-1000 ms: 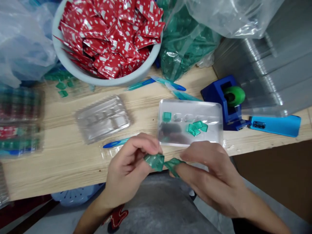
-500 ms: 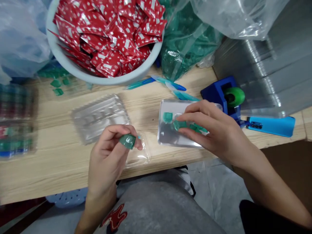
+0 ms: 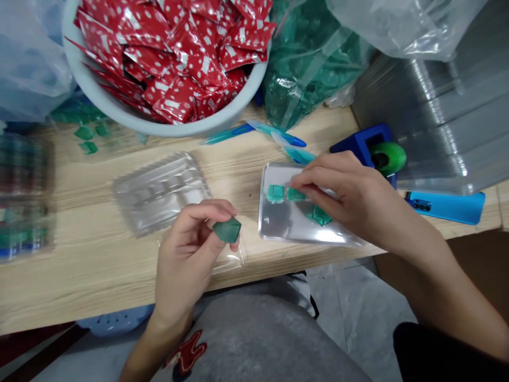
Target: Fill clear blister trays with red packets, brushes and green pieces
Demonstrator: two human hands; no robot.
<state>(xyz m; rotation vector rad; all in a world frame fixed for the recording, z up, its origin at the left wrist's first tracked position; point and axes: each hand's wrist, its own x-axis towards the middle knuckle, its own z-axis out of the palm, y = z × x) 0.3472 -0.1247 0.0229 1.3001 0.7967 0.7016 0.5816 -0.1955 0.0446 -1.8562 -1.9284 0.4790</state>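
Observation:
My left hand (image 3: 194, 249) pinches a dark green translucent plastic piece (image 3: 228, 230), faceted like a gem, between thumb and fingertips. Over a clear shallow plastic tray (image 3: 274, 228), my right hand (image 3: 345, 193) has its fingers closed on a green piece (image 3: 295, 194), partly hidden under the fingertips. To its left in the tray sits a squarish green piece (image 3: 275, 193). A darker green piece (image 3: 320, 216) lies below the right fingers. The tray's right part is covered by the right hand.
A bowl (image 3: 159, 127) of red packets (image 3: 175, 63) stands at the back. Behind lie pens (image 3: 234, 132) and a bag of green pieces (image 3: 306, 79). A tape dispenser (image 3: 358, 140) and blue phone (image 3: 449, 207) are at right. An empty-looking clear blister tray (image 3: 159, 193) lies left.
My right fingers have drawn together around the second green piece, which now sits squarely beside the first. My left hand has shifted slightly right and turned its piece.

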